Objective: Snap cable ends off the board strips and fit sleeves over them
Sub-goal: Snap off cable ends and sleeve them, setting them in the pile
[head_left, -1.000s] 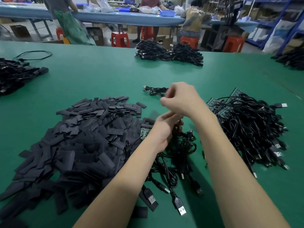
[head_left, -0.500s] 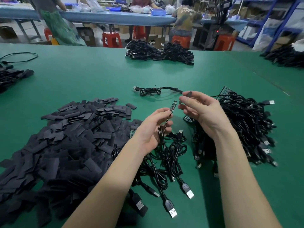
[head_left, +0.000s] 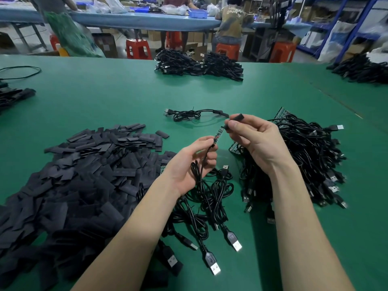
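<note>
My left hand (head_left: 194, 162) pinches a black cable just below its small green board end (head_left: 218, 134), which points up and to the right. My right hand (head_left: 255, 141) pinches a short black sleeve (head_left: 237, 118) between thumb and forefinger, its near opening almost at the tip of the board end. The held cable hangs down into a loose bunch of black USB cables (head_left: 210, 206) on the green table (head_left: 105, 101). A large heap of flat black sleeves (head_left: 79, 181) lies at the left. At the right, a pile of cables on green board strips (head_left: 304, 156) sits behind my right hand.
One finished coiled cable (head_left: 189, 115) lies beyond my hands. More cable piles rest at the far middle (head_left: 199, 66), far right (head_left: 361, 70) and left edge (head_left: 14, 97). People sit and stand at a blue bench (head_left: 147, 19) with red stools behind the table.
My hands have drawn apart from a joined position, then the right hand brought the sleeve close to the tip of the board end held by the left hand.
</note>
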`<state>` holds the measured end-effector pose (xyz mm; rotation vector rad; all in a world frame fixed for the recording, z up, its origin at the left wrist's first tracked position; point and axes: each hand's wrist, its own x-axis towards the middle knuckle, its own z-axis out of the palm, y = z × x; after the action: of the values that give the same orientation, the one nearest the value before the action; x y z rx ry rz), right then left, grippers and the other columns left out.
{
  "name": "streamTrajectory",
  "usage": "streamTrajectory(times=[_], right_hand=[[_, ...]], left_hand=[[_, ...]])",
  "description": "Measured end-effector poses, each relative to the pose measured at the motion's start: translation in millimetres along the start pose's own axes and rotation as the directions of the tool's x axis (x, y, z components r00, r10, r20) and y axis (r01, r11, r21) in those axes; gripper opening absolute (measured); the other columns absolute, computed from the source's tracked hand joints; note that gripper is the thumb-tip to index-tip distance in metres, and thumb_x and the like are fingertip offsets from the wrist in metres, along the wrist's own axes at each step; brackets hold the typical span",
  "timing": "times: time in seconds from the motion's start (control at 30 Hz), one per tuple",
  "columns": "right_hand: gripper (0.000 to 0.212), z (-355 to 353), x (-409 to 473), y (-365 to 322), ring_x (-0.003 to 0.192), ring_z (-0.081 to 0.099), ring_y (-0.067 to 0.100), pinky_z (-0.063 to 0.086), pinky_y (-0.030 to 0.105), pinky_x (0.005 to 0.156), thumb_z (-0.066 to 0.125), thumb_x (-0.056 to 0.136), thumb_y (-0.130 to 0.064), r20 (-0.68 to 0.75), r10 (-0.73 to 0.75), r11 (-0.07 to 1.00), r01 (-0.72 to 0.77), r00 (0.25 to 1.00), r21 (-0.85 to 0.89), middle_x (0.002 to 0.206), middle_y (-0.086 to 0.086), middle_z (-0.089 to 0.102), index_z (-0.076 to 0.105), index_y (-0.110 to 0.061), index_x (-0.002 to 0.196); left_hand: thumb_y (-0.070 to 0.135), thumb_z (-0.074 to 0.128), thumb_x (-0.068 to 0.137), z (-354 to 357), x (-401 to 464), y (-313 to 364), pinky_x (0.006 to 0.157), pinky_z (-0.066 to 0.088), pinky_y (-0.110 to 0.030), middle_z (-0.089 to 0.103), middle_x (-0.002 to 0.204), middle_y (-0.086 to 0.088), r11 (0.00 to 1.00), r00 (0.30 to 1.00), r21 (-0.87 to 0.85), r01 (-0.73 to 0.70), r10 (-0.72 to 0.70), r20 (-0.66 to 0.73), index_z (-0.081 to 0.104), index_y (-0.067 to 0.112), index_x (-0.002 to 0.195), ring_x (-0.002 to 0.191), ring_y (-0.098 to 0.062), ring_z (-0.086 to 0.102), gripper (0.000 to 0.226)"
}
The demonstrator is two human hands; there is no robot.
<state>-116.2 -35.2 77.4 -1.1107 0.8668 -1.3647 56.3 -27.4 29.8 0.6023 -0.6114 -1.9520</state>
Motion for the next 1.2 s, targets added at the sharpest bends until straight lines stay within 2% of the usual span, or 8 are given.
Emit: streamTrajectory(times=[0.2,0.47,0.67,0.77,1.0,1.1,1.2], right_hand=[[0.015,-1,0,-2,0.08,0.073,0.013,0.057,0.02,0.075,0.079,0.068,-0.009,0.014,0.01,1.0,-0.01,1.0,0.003,0.086,0.007,0.078,0.08,-0.015,0.082],[0.018,-10,-3,-7,0.083,0.074,0.013,0.057,0.019,0.074,0.074,0.072,-0.005,0.118,0.134,0.991,-0.131,0.984,-0.032,0.091,0.008,0.078,0.078,-0.011,0.088],[0.023,-9,-4,-12,0.086,0.072,0.014,0.057,0.022,0.08,0.08,0.068,-0.012,0.173,0.066,0.983,-0.035,0.983,-0.179,0.095,0.01,0.078,0.078,-0.012,0.091],[0.024,-4,-3,-11,0.086,0.071,0.015,0.056,0.023,0.08,0.08,0.069,-0.011,0.163,0.026,0.981,0.007,0.986,-0.193,0.095,0.011,0.077,0.077,-0.01,0.093],[0.02,-8,-5,-11,0.086,0.071,0.015,0.057,0.024,0.083,0.078,0.071,-0.01,0.19,0.068,0.982,-0.032,0.979,-0.187,0.096,0.01,0.077,0.076,-0.012,0.091],[0.016,-7,-7,-12,0.085,0.071,0.015,0.057,0.023,0.081,0.079,0.069,-0.012,0.217,0.107,0.975,-0.06,0.97,-0.212,0.094,0.012,0.077,0.078,-0.015,0.085],[0.017,-6,-6,-12,0.084,0.072,0.015,0.056,0.021,0.078,0.077,0.071,-0.009,0.214,0.129,0.978,-0.088,0.968,-0.189,0.093,0.012,0.077,0.074,-0.01,0.088]], left_hand=[[0.011,0.065,0.084,3,-1,0,0.054,0.046,-0.017,0.059,0.076,-0.004,1.0,1.0,0.028,-0.002,0.002,0.016,0.061,0.01,0.095,0.057,-0.008,0.052,0.012],[0.012,0.063,0.084,2,-1,2,0.054,0.044,-0.015,0.056,0.076,-0.002,1.0,0.999,0.013,0.004,-0.004,0.042,0.062,0.007,0.097,0.057,-0.005,0.049,0.014],[0.012,0.062,0.088,2,-2,2,0.054,0.044,-0.014,0.057,0.075,-0.001,1.0,0.999,0.009,-0.005,0.005,0.051,0.06,0.007,0.098,0.056,-0.004,0.049,0.012],[0.011,0.062,0.089,1,-2,3,0.054,0.045,-0.014,0.057,0.077,-0.002,1.0,0.998,-0.009,-0.012,0.012,0.06,0.06,0.006,0.097,0.057,-0.004,0.049,0.01],[0.009,0.062,0.093,-2,0,2,0.055,0.046,-0.014,0.058,0.078,-0.002,0.999,0.997,0.02,-0.03,0.029,0.071,0.067,0.005,0.094,0.058,-0.003,0.051,0.006],[0.011,0.069,0.085,-2,-2,2,0.055,0.047,-0.015,0.061,0.077,-0.002,0.995,0.996,0.09,-0.05,0.043,0.078,0.075,0.008,0.087,0.058,-0.003,0.052,0.006],[0.013,0.07,0.083,-2,-3,2,0.054,0.047,-0.015,0.061,0.076,-0.002,0.99,0.996,0.125,-0.065,0.057,0.069,0.075,0.009,0.085,0.057,-0.003,0.052,0.007]])
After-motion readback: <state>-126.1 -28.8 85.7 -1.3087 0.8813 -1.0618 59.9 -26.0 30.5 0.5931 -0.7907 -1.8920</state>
